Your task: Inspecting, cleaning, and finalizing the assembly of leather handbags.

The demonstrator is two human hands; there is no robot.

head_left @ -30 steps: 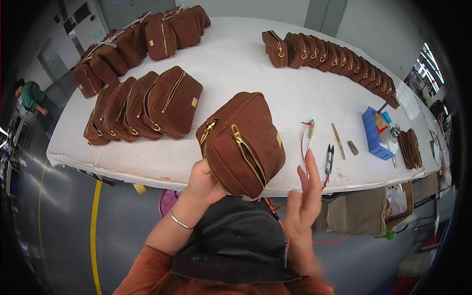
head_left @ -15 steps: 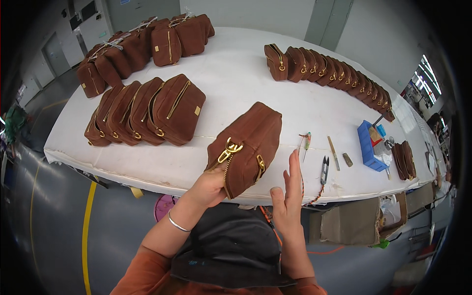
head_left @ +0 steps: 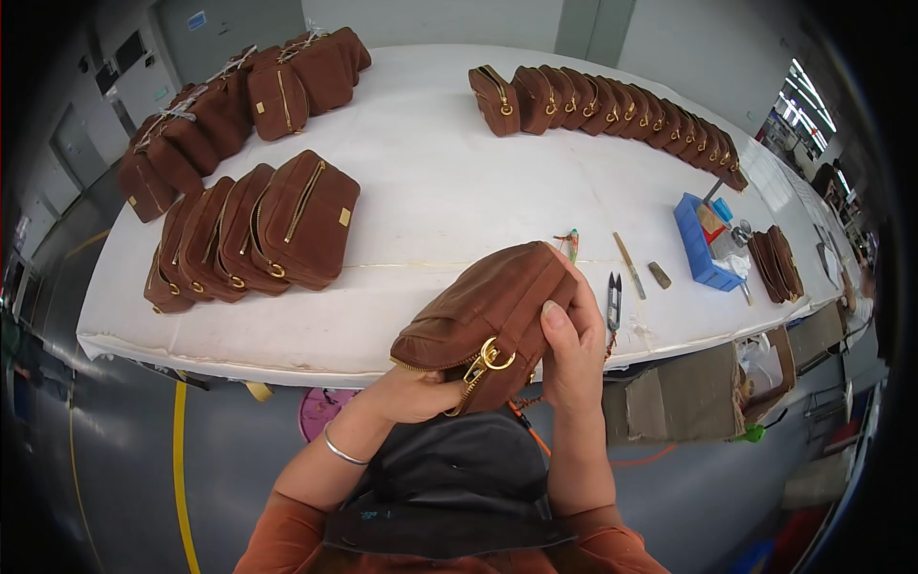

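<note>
A brown leather pouch (head_left: 478, 301) is held up at the table's front edge, tilted, with its zipped mouth toward me. The zip is open, and a gold ring (head_left: 496, 354) and puller hang at its right end. My left hand (head_left: 416, 395) reaches into the mouth; its fingers are hidden inside the pouch. My right hand (head_left: 577, 349) grips the pouch's right side, thumb on the near face and fingers behind. Just right of that hand, black thread snips (head_left: 614, 304) with an orange-black cord lie on the white table (head_left: 421, 191).
Similar brown pouches stand at left (head_left: 311, 220), far left (head_left: 279, 100) and in a back-right row (head_left: 612, 107). Right of the snips are a thin stick (head_left: 628, 264), a small dark block (head_left: 660, 275), a blue bin (head_left: 695, 244) and flat brown pieces (head_left: 776, 266). A cardboard box (head_left: 679, 394) sits below.
My right hand was open beside the pouch; now it grips the pouch's right side. The pouch has turned and tipped, and its gold ring has moved right and down. The view has shifted slightly.
</note>
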